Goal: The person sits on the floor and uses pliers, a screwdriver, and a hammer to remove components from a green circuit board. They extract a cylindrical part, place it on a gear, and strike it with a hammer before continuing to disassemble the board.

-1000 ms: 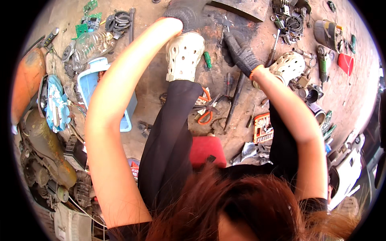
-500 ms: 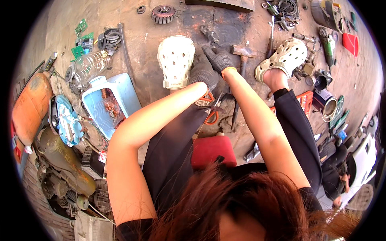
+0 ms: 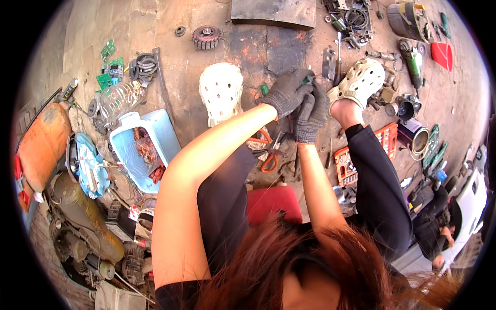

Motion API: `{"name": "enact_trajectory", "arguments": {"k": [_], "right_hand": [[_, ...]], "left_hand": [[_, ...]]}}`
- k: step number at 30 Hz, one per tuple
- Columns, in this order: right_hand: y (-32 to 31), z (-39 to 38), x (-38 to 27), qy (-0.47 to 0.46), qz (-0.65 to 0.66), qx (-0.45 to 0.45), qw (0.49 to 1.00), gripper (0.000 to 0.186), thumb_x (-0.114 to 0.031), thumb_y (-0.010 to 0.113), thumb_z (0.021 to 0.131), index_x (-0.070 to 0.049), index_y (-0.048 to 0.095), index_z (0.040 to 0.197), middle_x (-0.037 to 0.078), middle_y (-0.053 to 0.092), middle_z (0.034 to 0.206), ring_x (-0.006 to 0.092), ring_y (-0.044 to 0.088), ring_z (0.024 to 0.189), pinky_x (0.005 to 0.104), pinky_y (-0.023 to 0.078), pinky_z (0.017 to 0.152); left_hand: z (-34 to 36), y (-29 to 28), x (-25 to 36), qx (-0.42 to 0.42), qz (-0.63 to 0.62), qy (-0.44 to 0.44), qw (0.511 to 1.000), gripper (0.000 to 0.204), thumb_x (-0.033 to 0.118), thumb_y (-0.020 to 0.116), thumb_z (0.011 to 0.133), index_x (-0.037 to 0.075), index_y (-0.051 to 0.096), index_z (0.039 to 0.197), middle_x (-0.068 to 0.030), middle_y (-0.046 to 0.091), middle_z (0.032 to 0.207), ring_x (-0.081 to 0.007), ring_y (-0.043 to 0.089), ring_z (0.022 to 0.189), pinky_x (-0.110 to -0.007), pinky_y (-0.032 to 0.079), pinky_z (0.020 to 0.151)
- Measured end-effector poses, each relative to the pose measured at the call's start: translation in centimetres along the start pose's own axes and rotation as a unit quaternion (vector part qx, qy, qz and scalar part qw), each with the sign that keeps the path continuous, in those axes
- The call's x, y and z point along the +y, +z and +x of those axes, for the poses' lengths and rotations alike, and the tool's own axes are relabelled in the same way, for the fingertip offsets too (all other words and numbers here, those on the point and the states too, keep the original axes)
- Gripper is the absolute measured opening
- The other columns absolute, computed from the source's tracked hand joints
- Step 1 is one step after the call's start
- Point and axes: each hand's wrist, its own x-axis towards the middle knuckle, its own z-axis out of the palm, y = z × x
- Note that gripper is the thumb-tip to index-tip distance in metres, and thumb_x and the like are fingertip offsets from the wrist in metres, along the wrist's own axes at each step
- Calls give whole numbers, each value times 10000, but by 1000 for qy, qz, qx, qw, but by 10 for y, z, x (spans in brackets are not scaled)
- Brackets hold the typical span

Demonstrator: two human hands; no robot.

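Note:
Both my hands wear dark grey knitted gloves and meet above the floor between my cream clogs. The fingers of my left hand (image 3: 285,94) curl closed, with a bit of green showing at their tips. My right hand (image 3: 312,114) is closed just beside it, fingertips nearly touching the left ones; whatever lies between them is mostly hidden. A small green piece (image 3: 264,89) rests on the floor left of my hands. Below them lie orange-handled scissors or cutters (image 3: 269,163), partly covered. A grey metal piece (image 3: 328,63) is beside a screwdriver (image 3: 338,59) at the upper right.
Left stands a light blue bin (image 3: 168,129) with copper-coloured scraps, near green circuit boards (image 3: 106,80). At right are an orange socket set (image 3: 385,137), a green angle grinder (image 3: 412,62) and an open can (image 3: 419,137). A metal block (image 3: 274,13) lies ahead. Another person (image 3: 431,232) is at far right.
My hands have come together further right and up, and the left glove now shows clearly. The dark part ahead of them is gone from its spot. The view has shifted slightly.

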Motion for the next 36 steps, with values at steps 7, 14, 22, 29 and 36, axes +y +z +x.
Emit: {"name": "enact_trajectory", "arguments": {"k": [7, 14, 22, 29, 36], "right_hand": [[0, -24, 46, 225, -141, -87, 960, 577, -306, 705, 780, 62, 510, 1179, 236, 588, 1092, 330, 572, 1021, 412, 448, 889], [-12, -35, 81, 550, 138, -304, 765, 412, -435, 665, 832, -71, 561, 995, 56, 576, 691, 177, 541, 537, 310, 442, 494], [-23, 20, 7, 410, 215, -188, 866, 267, -391, 555, 935, -144, 495, 856, -37, 464, 583, 87, 404, 415, 238, 326, 374], [-51, 115, -74, 278, 515, -200, 786, 280, -376, 472, 957, -98, 489, 933, 29, 487, 635, 128, 482, 546, 277, 388, 472], [34, 93, -20, 330, 45, -253, 908, 499, -467, 369, 941, -39, 577, 788, 107, 516, 562, 251, 504, 457, 413, 417, 443]], "left_hand": [[71, -25, -39, 123, -211, -137, 960, 309, 325, 687, 827, 34, 649, 923, -107, 657, 810, -168, 578, 714, -319, 472, 691], [72, -28, -101, 99, -103, -209, 968, 419, 401, 624, 865, 51, 637, 1096, -91, 663, 922, -194, 600, 826, -343, 462, 781], [89, -55, -69, 96, 176, -259, 945, 364, 356, 611, 842, 68, 654, 1062, -208, 643, 1048, -359, 621, 983, -429, 487, 832], [97, -64, -92, 125, 289, -223, 922, 290, 295, 560, 862, 82, 684, 1016, -181, 648, 1055, -343, 621, 1000, -431, 501, 837], [98, -86, -97, 53, 182, -338, 922, 325, 366, 549, 869, 160, 667, 1091, -164, 629, 1128, -347, 621, 1015, -450, 488, 845]]}}
